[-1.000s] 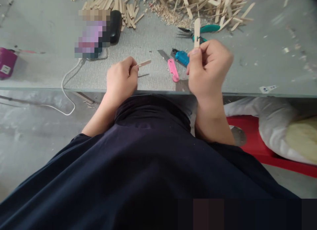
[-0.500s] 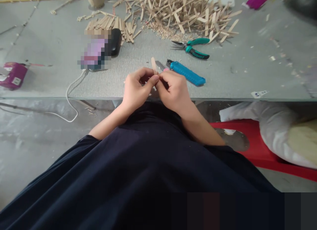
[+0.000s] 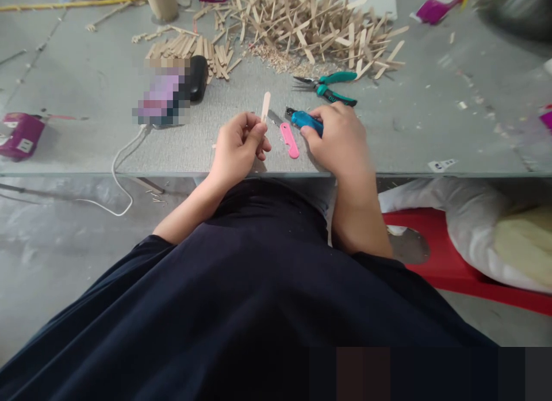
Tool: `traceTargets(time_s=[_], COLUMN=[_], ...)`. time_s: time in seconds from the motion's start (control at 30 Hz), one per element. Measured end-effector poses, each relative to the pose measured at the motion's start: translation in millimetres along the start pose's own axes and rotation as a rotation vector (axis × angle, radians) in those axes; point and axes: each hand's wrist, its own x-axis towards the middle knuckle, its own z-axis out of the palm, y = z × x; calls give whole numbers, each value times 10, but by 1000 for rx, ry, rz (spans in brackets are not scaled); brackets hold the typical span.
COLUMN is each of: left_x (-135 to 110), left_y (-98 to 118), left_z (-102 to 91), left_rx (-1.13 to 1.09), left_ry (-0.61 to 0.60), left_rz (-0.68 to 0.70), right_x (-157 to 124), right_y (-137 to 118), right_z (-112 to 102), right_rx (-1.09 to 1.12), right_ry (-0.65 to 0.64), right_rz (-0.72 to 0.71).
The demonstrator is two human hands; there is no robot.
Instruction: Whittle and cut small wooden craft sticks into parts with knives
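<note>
My left hand (image 3: 239,148) is closed around a flat wooden stick (image 3: 265,106) that points up and away from me, near the table's front edge. My right hand (image 3: 338,139) lies over a blue utility knife (image 3: 304,119), fingers curled onto its handle. A pink utility knife (image 3: 288,138) with its blade out lies on the table between my two hands.
Green-handled pliers (image 3: 330,84) lie behind my right hand. A big heap of wooden sticks (image 3: 310,27) and a smaller row of sticks (image 3: 190,47) fill the back. A black object (image 3: 197,77), a white cable (image 3: 118,171) and a magenta box (image 3: 21,135) sit left. A red stool (image 3: 452,257) stands right.
My hands were together on the stick; now my right hand has moved right onto the blue knife. The left hand keeps the stick, which now stands up clearly.
</note>
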Motion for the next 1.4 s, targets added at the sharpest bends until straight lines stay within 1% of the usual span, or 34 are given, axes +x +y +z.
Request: traceTargets(time_s=[0.1, 0.17, 0.23, 0.3, 0.4, 0.43, 0.5, 0.6, 0.8, 0.9, 1.0, 1.27, 1.4], left_x=[2, 2, 1, -6, -31, -43, -68, -98, -111, -122, -144, -165, -171], left_y=[-19, -33, -49, -57, -38, -25, 3, 31, 4, 1, 17, 87, 109], left_z=[-45, -77, -103, -122, -140, -145, -152, -162, -185, -189, -187, -168, -165], left_rx=[-6, -64, -139, -193, -227, -232, -228, -179, -137, -130, -114, -82, -37], left_ry=[-14, -24, -30, -43, -90, -112, -150, -183, -245, -243, -233, -238, -203], left_rz=[-24, -24, -12, 3, -9, -24, -52, -57, 26, 48, 23, -3, -55], right_x=[-15, -33, -65, -107, -168, -184, -205, -217, -215, -228, -243, -246, -251], right_y=[-14, -80, -182, -294, -414, -431, -434, -400, -396, -420, -432, -453, -455], right_z=[0, -43, -77, -71, 2, 30, 75, 103, 82, 44, 11, -7, -5], right_rx=[62, 143, 236, 319, 337, 309, 226, 158, 205, 145, 90, 88, 116], right_ry=[77, 132, 168, 220, 261, 254, 200, 162, 156, 63, -10, -20, -32], right_rz=[-26, -109, -226, -329, -386, -391, -378, -342, -348, -306, -279, -270, -243])
